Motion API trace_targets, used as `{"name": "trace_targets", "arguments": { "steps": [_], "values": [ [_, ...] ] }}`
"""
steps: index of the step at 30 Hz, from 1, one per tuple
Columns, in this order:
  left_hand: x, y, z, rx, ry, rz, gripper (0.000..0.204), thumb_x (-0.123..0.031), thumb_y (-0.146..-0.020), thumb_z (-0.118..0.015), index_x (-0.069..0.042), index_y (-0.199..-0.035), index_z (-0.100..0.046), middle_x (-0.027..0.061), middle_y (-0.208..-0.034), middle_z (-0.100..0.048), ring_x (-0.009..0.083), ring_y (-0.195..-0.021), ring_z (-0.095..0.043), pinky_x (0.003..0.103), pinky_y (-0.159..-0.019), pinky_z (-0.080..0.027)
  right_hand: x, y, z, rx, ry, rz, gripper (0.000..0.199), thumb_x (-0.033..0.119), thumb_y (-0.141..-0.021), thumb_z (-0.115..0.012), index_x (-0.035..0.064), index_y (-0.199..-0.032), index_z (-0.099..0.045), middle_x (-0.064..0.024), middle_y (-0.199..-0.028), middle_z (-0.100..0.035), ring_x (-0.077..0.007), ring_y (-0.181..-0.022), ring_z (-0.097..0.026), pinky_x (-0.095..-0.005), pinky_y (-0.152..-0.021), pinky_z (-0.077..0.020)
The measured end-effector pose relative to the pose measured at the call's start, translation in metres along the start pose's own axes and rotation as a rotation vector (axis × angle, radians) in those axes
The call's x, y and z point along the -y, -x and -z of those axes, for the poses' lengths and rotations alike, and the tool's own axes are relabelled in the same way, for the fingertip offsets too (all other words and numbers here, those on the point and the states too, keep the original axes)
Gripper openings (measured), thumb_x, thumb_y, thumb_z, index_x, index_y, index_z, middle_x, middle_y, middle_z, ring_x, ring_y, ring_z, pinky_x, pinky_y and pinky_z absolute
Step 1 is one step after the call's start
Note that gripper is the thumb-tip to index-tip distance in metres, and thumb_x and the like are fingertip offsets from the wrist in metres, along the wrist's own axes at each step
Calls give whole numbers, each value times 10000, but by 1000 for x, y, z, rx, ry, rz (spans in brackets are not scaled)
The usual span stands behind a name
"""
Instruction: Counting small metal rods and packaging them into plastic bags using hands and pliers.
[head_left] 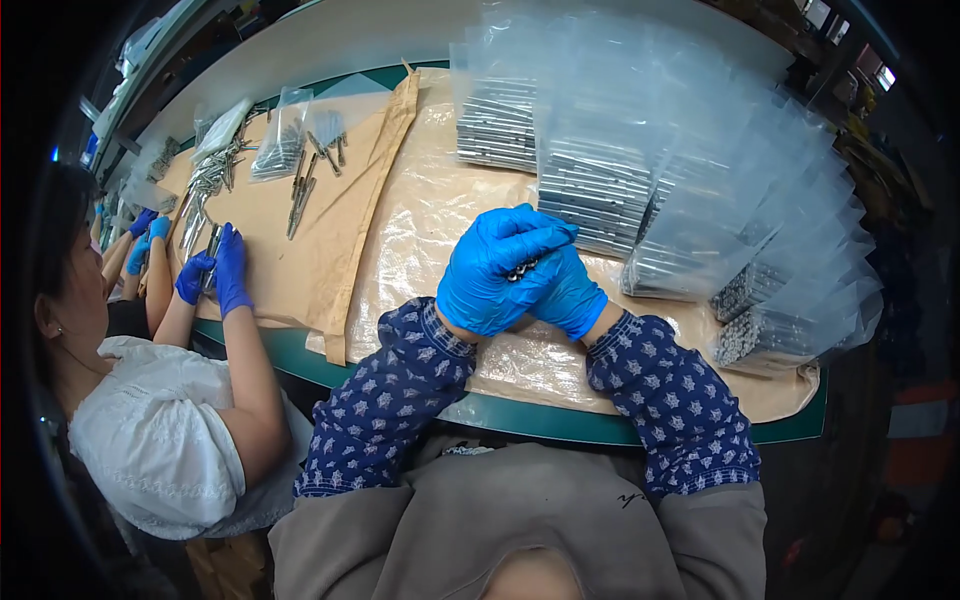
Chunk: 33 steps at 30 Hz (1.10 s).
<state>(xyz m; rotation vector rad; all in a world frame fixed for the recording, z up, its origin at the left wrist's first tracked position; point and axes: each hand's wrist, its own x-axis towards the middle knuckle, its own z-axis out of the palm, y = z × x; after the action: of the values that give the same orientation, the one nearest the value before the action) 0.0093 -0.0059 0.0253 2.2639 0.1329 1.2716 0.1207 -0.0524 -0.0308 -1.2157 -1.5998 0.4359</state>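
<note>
My left hand, in a blue glove, is wrapped round a small bundle of metal rods. My right hand, gloved the same way, closes over the bundle from the other side, so the hands are pressed together. Only the dark rod ends show between the fingers; the rest is hidden, as is the exact count. Just beyond my hands stands a clear plastic bag packed with silvery rods. To its right, another bag of rods leans with its open top fanned outward.
More filled bags line the right side, and one stands at the back. Brown paper under clear film covers the green table. At left, a co-worker's purple-gloved hands hold rods near a loose pile.
</note>
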Motion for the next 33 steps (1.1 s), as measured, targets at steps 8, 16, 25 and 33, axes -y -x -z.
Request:
{"name": "trace_targets", "arguments": {
  "steps": [8,16,25,33],
  "values": [
    [5,-4,8,215,196,36,324,-51,-689,-703,-57,-1005,-632,107,-1025,-624,254,-957,-586,332,-851,-460,-3,-2,20,242,-212,174,636,256,-684,-728,105,-1234,-448,-105,-1213,-485,-239,-1073,-480,-345,-941,-371],
    [9,-1,-5,18,108,120,389,-73,-692,-673,-67,-1076,-607,106,-1099,-586,252,-1009,-557,329,-855,-460,-1,6,-13,-48,-912,-490,361,167,-725,-671,97,-1047,-524,-50,-997,-587,-220,-913,-571,-308,-848,-444],
    [19,-7,14,327,145,118,493,-154,-687,-734,-71,-1141,-560,116,-1142,-575,277,-1044,-554,359,-928,-425,-11,0,4,110,-410,-77,556,127,-681,-737,74,-1155,-452,-89,-1114,-508,-200,-1017,-518,-311,-875,-443],
    [1,-4,-4,-9,106,46,359,-114,-692,-704,-47,-1030,-605,166,-1160,-523,290,-987,-574,353,-864,-464,-4,6,1,0,-684,-258,486,161,-695,-734,76,-1109,-495,-73,-994,-583,-192,-906,-575,-269,-787,-481]
  ]
}}
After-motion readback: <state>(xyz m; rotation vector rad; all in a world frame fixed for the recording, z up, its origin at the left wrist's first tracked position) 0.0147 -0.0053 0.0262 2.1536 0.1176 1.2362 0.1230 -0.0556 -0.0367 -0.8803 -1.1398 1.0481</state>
